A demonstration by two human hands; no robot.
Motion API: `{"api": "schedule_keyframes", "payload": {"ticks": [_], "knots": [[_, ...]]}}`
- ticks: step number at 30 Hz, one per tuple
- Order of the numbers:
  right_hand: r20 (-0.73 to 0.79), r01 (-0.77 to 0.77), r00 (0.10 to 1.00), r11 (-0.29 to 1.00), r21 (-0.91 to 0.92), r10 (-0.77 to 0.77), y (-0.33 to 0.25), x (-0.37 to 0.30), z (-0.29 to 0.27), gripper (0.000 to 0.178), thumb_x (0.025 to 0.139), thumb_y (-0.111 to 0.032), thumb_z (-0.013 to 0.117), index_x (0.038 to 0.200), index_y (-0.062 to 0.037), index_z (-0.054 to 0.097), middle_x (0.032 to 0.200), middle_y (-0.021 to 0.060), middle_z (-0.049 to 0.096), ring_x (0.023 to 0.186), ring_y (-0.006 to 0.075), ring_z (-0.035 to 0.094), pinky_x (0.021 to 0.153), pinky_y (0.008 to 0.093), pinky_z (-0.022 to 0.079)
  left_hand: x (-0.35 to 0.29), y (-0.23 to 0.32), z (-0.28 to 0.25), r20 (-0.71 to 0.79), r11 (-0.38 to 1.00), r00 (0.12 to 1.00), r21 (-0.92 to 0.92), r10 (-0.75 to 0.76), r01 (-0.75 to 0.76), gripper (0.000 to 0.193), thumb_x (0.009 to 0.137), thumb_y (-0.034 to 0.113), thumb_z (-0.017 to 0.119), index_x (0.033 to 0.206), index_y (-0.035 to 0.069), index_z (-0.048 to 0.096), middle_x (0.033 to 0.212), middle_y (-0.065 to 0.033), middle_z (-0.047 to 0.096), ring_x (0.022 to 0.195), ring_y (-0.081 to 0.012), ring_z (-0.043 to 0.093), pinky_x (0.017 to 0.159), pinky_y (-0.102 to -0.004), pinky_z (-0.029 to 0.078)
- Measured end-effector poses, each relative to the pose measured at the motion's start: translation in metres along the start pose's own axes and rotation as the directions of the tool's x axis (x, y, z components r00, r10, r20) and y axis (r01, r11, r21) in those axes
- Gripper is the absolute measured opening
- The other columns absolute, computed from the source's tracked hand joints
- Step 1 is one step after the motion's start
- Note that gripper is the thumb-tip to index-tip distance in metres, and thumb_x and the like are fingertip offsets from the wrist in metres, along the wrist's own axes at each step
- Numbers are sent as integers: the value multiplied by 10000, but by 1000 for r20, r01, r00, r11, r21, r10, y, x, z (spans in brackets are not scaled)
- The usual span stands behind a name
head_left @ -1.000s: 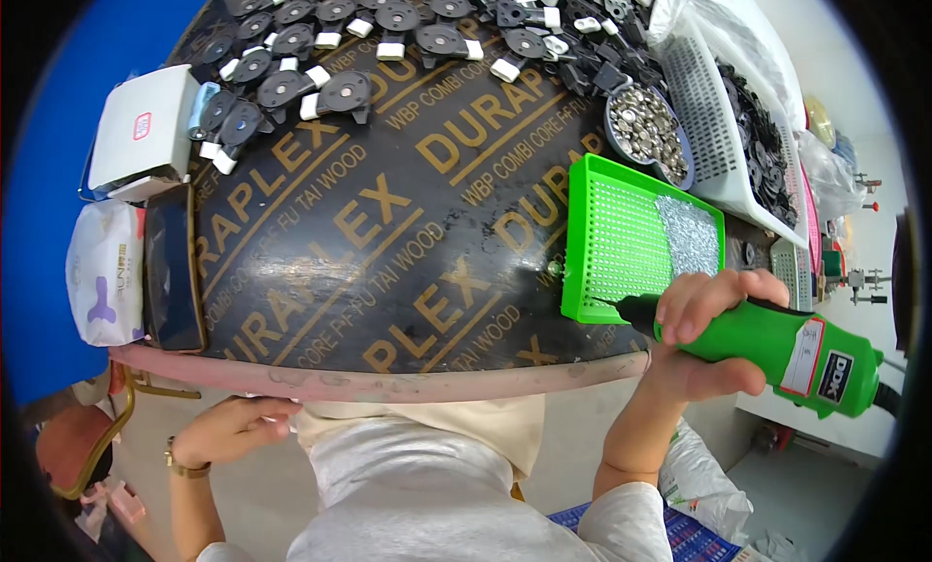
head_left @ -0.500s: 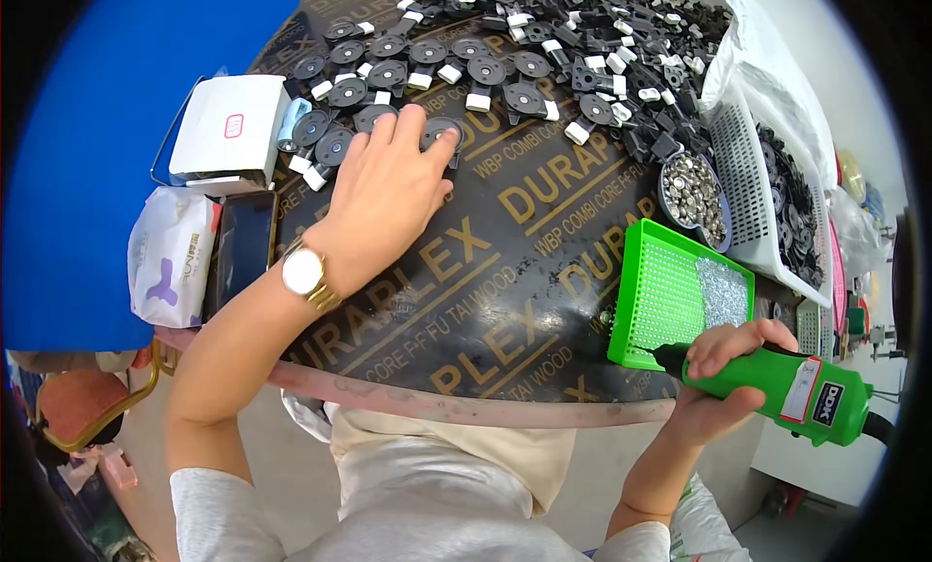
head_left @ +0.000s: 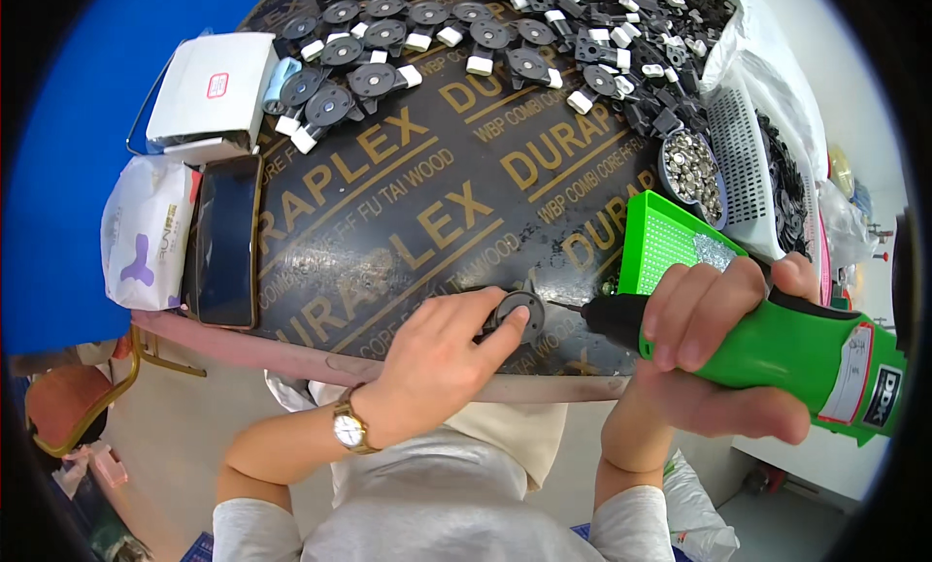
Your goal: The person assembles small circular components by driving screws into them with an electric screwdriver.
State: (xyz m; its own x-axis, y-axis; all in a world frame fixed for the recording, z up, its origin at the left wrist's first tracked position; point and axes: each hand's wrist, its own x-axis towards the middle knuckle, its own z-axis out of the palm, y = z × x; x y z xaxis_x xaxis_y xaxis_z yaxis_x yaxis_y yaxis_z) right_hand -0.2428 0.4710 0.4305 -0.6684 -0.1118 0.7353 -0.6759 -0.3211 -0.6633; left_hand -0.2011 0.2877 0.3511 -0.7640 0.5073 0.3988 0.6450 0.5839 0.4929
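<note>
My left hand (head_left: 437, 358), a watch on its wrist, pinches a black round wheel-like part (head_left: 525, 321) near the table's front edge. My fingers cover much of that part. My right hand (head_left: 714, 334) is wrapped round a green electric screwdriver (head_left: 777, 378) with a black nose. Its thin bit points left, level with the black part and a short gap from it. Whether a screw sits on the bit is too small to tell. Behind the screwdriver's nose stands a green perforated tray (head_left: 660, 237) with small silvery screws (head_left: 716, 249), partly hidden by my right hand.
Rows of black wheel parts with white ends (head_left: 386, 33) lie at the far left, beside a heap of black pieces (head_left: 641, 38). A bowl of metal pieces (head_left: 691, 169) and a white basket (head_left: 738, 164) stand right. A phone (head_left: 228, 242), tissue pack (head_left: 146, 237) and white box (head_left: 212, 91) line the left.
My left hand has come back from the far rows to the front edge with a black wheel part. My right hand has raised the screwdriver and brought it left, in front of the tray.
</note>
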Motion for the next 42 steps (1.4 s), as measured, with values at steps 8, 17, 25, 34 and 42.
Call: {"api": "schedule_keyframes", "payload": {"ticks": [8, 17, 25, 34, 42], "knots": [[46, -38, 998, 998, -57, 41, 9, -7, 10, 873, 781, -676, 529, 1269, 21, 334, 630, 37, 495, 420, 122, 412, 435, 266, 394, -7, 6, 12, -89, 999, 996, 21, -22, 24, 308, 741, 50, 600, 1049, 37, 599, 1030, -152, 563, 862, -244, 583, 704, -322, 474], [-185, -210, 970, 926, -314, 157, 8, -10, 39, 763, 764, -632, 598, 1161, -14, 393, 606, 25, 477, 427, 120, 423, 411, 248, 380, -7, 8, 13, -73, 1000, 997, 4, -26, 26, 332, 749, 12, 598, 1080, 24, 587, 1041, -168, 551, 885, -258, 572, 717, -330, 481], [-455, -339, 874, 885, -320, 170, 10, -14, 60, 610, 760, -391, 745, 1096, -36, 380, 601, 51, 541, 504, 150, 515, 496, 257, 442, -12, 8, 18, -125, 999, 991, 1, -52, 52, 405, 691, 32, 610, 1095, 57, 619, 1025, -162, 557, 829, -261, 577, 693, -327, 496], [-395, -234, 913, 922, -309, 100, 4, -12, 47, 751, 759, -576, 637, 1176, -15, 360, 630, 37, 533, 504, 151, 507, 486, 257, 437, -11, 13, 22, -115, 997, 993, 63, -27, 34, 339, 791, 42, 577, 1129, 17, 556, 953, -133, 552, 776, -229, 544, 675, -314, 470], [-433, -186, 892, 771, -609, -127, -34, -20, -30, 688, 868, -550, 516, 1212, 27, 370, 613, 61, 479, 477, 125, 455, 426, 240, 397, -10, 6, 9, 114, 993, 991, -81, -72, 82, 565, 736, 4, 594, 1286, 91, 502, 803, -55, 415, 736, -220, 454, 643, -316, 390]]}}
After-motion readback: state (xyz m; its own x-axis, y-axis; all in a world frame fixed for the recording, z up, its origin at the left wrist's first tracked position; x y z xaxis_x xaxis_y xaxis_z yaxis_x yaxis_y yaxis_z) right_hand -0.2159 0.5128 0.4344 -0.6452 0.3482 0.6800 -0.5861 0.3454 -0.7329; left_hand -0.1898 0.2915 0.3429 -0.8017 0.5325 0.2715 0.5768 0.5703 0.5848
